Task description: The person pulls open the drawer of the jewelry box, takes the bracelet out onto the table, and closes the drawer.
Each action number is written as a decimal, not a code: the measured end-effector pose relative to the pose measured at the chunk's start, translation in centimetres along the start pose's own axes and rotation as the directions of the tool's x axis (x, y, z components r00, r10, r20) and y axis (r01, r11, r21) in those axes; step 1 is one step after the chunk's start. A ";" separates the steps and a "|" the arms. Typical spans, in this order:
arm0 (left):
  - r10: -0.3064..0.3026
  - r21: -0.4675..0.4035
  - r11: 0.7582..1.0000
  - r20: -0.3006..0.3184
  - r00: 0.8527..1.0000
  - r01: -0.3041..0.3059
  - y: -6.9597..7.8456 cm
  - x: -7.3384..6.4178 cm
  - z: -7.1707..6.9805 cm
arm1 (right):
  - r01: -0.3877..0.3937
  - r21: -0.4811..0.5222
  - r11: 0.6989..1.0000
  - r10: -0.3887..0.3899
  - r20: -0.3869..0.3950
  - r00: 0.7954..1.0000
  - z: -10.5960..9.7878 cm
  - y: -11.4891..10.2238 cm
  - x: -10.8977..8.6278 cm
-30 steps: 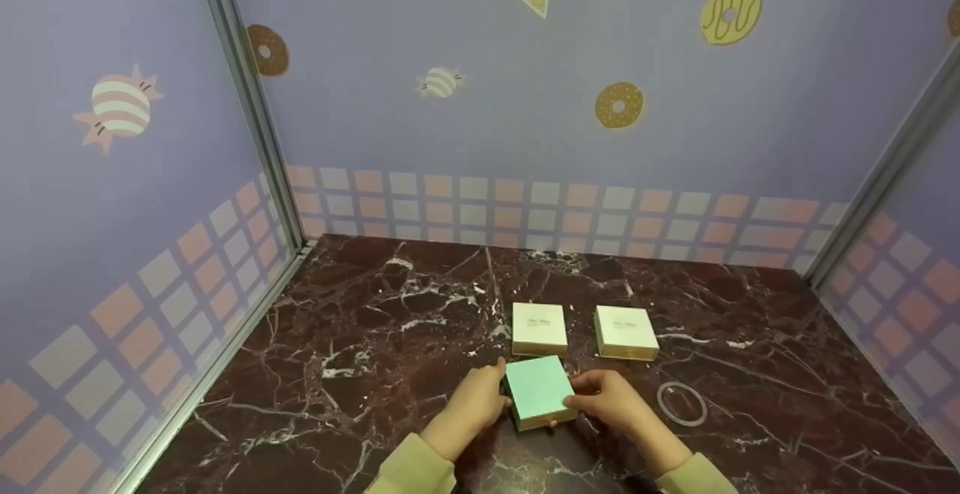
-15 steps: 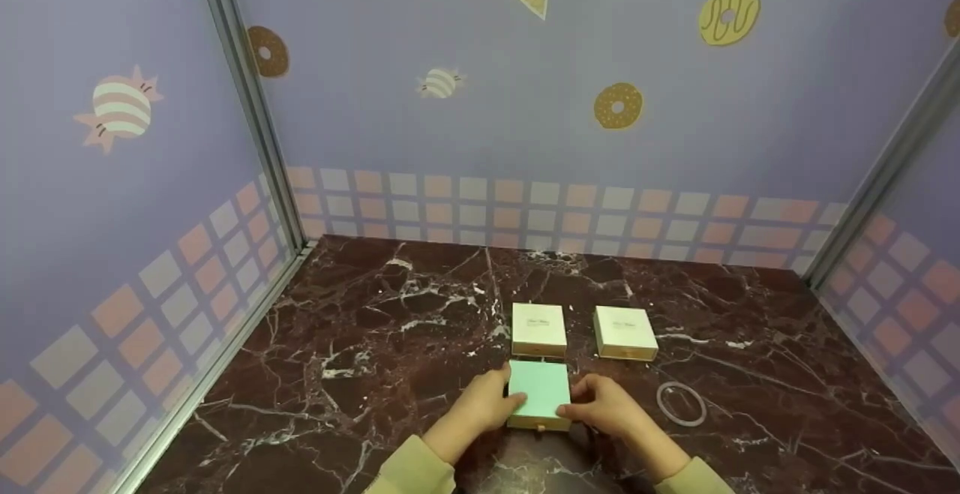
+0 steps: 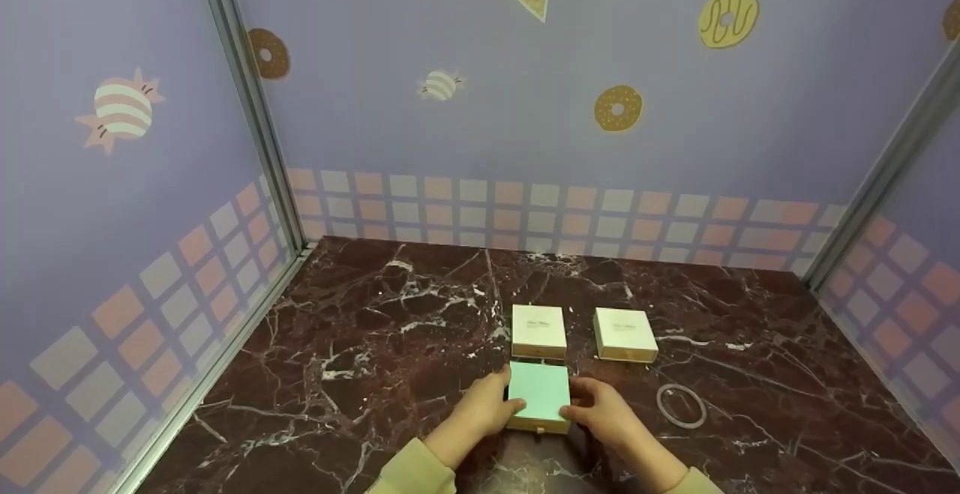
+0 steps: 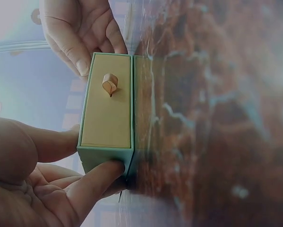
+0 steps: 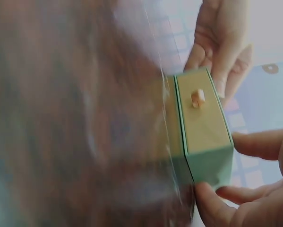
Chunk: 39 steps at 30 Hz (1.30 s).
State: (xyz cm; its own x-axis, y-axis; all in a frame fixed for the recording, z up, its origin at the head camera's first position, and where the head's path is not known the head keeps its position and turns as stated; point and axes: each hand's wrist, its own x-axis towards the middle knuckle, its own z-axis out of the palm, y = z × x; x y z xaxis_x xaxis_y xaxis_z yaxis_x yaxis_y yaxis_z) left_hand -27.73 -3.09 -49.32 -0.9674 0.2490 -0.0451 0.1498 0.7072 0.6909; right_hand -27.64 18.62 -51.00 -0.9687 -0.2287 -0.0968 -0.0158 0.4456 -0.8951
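Observation:
A mint-green drawer box (image 3: 538, 389) sits flat on the dark marbled table, square to the person. Its tan drawer front (image 4: 106, 118) faces the person and carries a small looped pull tab (image 4: 110, 83); the drawer is fully in. From the left side, my left hand (image 3: 484, 404) holds the box, thumb over the top edge and fingers along its side. Opposite it, my right hand (image 3: 606, 410) grips the right side, with the thumb at the near right corner. Both wrist views show the fingers low on the box's sides.
Directly behind the green box stands a white box (image 3: 538, 325) with small print on its lid. Another white box (image 3: 625, 329) is to its right. A pale ring (image 3: 682, 405) lies right of my right hand. Patterned panels (image 3: 465, 127) enclose the table's back and sides.
The green box was tilted a second ago and has been turned straight, its drawer front now facing the person. My left thumb has come onto its top. The white boxes and ring stay put.

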 end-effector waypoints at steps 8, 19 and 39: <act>-0.007 0.013 1.000 0.013 1.000 0.007 0.1 0.0 -0.1 | -0.048 0.047 0.998 0.050 -0.047 0.998 1.4 -0.7 -0.2; 0.024 0.028 0.999 0.001 1.000 -0.024 -0.1 -0.1 -0.1 | -0.044 0.039 0.998 0.049 -0.133 0.990 2.0 -0.8 -0.6; -0.013 -0.015 1.000 0.006 1.000 0.013 -2.1 -0.5 -2.0 | 0.017 0.011 1.000 -0.015 -0.130 0.991 4.5 -2.2 0.8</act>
State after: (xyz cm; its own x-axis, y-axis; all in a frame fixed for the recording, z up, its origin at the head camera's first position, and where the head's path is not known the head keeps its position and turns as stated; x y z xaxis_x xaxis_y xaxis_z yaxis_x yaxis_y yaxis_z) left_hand -27.95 -6.03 -49.24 -0.9681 0.2439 -0.0581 0.1345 0.7006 0.7008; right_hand -27.26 13.54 -51.10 -0.9924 -0.1207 -0.0257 -0.0293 0.4326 -0.9011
